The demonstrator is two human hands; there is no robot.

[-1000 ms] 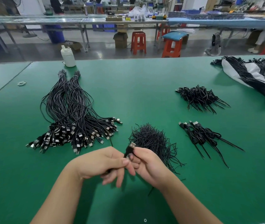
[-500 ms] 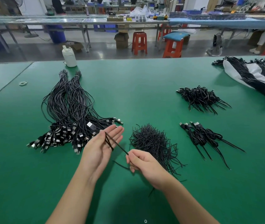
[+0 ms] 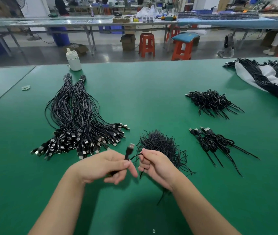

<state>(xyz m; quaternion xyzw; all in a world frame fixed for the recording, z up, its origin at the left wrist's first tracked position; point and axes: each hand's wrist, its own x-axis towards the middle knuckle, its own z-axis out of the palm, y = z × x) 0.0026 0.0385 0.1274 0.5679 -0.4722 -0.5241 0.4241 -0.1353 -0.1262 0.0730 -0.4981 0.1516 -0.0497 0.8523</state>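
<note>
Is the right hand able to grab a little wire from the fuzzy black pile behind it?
Probably yes. The pile of short wires lies just beyond the right hand with nothing between them, but that hand grips the cable, so it may need to free some fingers.

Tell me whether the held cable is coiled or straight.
Bent: the cable arcs from the left hand to the right hand, plug up. Coiling within the hands: cannot tell.
</note>
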